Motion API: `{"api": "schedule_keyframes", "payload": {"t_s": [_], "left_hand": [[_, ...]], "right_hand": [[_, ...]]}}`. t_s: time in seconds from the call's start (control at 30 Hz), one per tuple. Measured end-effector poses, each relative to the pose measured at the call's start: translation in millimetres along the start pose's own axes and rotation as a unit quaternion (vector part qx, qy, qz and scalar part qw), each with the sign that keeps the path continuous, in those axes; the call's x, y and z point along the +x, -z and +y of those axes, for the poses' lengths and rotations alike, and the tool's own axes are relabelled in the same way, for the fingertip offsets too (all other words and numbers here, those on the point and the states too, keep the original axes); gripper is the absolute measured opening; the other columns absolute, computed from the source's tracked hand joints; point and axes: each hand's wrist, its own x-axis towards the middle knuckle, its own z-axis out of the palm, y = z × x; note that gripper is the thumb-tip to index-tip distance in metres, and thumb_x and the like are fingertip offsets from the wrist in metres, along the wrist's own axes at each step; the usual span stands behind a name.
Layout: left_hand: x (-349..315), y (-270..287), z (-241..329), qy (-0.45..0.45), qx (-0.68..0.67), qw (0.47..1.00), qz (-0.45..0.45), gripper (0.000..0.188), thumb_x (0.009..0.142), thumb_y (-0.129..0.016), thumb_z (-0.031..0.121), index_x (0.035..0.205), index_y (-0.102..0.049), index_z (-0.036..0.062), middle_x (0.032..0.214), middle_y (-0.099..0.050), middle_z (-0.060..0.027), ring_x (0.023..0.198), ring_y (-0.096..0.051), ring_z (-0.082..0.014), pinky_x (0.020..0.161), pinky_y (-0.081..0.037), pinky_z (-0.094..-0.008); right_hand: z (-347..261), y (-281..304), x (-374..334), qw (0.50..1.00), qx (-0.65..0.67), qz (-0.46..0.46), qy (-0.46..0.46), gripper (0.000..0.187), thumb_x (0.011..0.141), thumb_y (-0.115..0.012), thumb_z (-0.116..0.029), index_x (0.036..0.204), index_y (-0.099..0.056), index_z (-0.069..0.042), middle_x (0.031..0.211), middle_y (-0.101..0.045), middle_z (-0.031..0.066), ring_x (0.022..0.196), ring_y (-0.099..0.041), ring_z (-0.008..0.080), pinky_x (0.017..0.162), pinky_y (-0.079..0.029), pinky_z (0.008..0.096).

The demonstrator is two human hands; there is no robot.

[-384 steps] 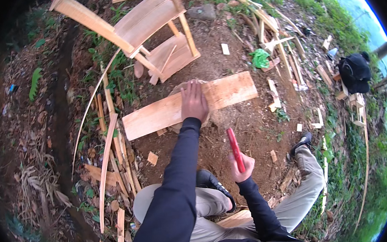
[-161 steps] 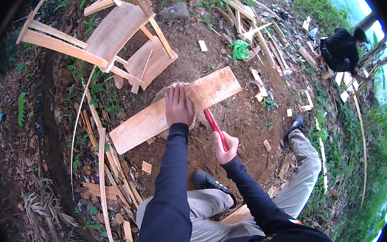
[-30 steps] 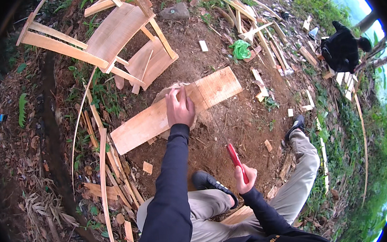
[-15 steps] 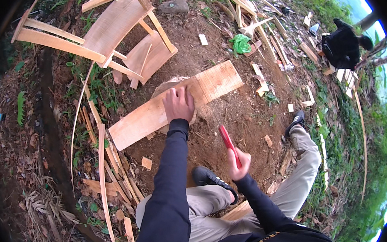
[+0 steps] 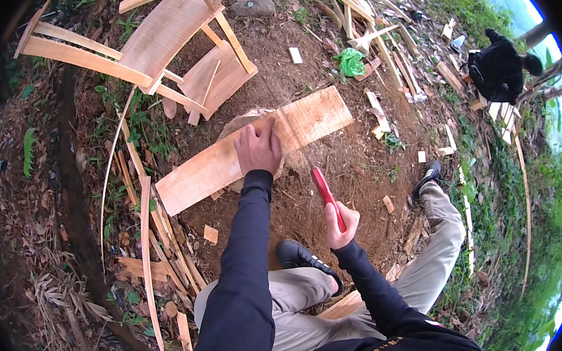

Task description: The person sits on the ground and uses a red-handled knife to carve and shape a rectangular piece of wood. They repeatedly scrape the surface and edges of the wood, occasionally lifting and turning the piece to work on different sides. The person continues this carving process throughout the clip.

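Note:
A long, pale wooden board lies slantwise across a tree stump. My left hand grips the board near its middle and presses it down, fingers bent towards the far edge. In my right hand is a handsaw with a red handle, fingers wrapped round the grip. Its thin blade runs up to the board, at a dark line crossing it to the right of my left hand. Blur makes the blade's teeth hard to see.
A wooden chair lies tipped over at the far left. Long wood strips lie left of my legs, and more scrap wood at the far right. A green plastic bag rests on the soil. Another person is at the far right.
My right hand and the saw have shifted slightly, the handle's front end now farther left. My left hand stays on the board, which has barely moved.

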Motion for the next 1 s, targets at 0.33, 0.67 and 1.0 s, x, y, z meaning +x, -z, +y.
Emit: {"api": "schedule_keyframes", "payload": {"t_s": [0.33, 0.67, 1.0], "left_hand": [[-2, -3, 1, 0.0, -0.006, 1.0, 0.001, 0.035, 0.087, -0.062, 0.023, 0.121, -0.069, 0.0195, 0.086, -0.051, -0.0074, 0.084, -0.053, -0.026, 0.072, -0.038, -0.0409], [0, -4, 1, -0.004, 0.004, 1.0, -0.005, 0.036, 0.087, -0.06, 0.026, 0.122, -0.069, 0.0206, 0.086, -0.05, -0.0074, 0.085, -0.052, -0.0259, 0.073, -0.037, -0.0414], [-2, 0, 6, -0.015, 0.012, 1.0, 0.003, 0.032, 0.088, -0.061, 0.024, 0.119, -0.069, 0.0175, 0.087, -0.051, -0.0098, 0.086, -0.054, -0.0288, 0.075, -0.04, -0.0439]], "right_hand": [[-2, -5, 6, 1.0, -0.006, -0.022, 0.014, 0.028, 0.095, -0.062, -0.015, 0.071, -0.058, -0.003, 0.05, -0.043, 0.0092, 0.038, -0.047, 0.0229, 0.044, -0.035, 0.0354], [-5, 0, -3, 0.999, -0.021, -0.02, 0.02, 0.018, 0.094, -0.063, -0.014, 0.08, -0.065, -0.002, 0.051, -0.047, 0.0114, 0.04, -0.05, 0.0247, 0.045, -0.037, 0.0348], [-2, 28, -26, 1.0, 0.003, -0.016, 0.005, 0.028, 0.095, -0.061, -0.016, 0.071, -0.064, -0.002, 0.048, -0.046, 0.0073, 0.039, -0.05, 0.0162, 0.044, -0.038, 0.0323]]}}
